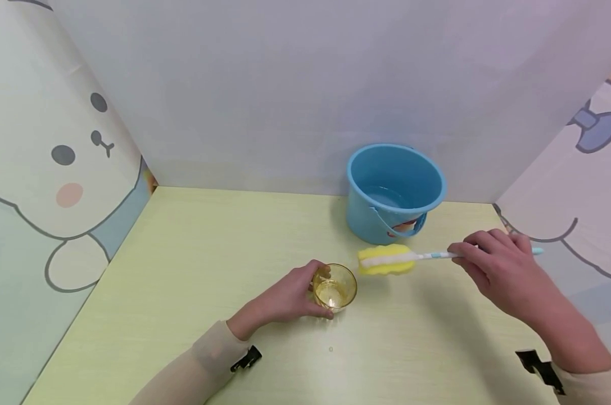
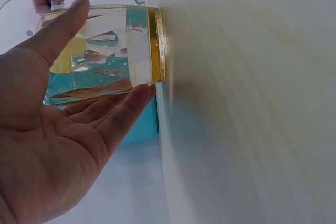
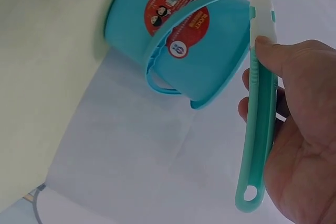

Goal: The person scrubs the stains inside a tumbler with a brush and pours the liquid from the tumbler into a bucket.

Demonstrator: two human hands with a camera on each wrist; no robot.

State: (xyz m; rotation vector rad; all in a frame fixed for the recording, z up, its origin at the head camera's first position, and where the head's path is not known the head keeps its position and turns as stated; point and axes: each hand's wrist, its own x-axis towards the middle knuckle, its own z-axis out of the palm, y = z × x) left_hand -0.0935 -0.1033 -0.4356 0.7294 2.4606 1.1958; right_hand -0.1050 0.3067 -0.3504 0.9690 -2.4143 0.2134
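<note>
A clear amber-tinted glass cup [image 1: 342,284] stands upright on the table, and my left hand [image 1: 297,292] grips its side. In the left wrist view the thumb and fingers lie around the faceted glass [image 2: 113,51]. My right hand [image 1: 505,273] holds a sponge cup brush [image 1: 386,260] level above the table, its yellow-and-white head pointing left toward the cup. The right wrist view shows thumb and fingers pinching the teal-and-white handle [image 3: 259,108], which has a hole at its end. The sponge head is just right of the cup's rim.
A blue bucket [image 1: 358,208] with a hanging handle and a red label stands at the table's back, behind the brush; some water shows inside. Pale walls with cartoon figures enclose the light yellow table [image 1: 209,242] at the back and both sides.
</note>
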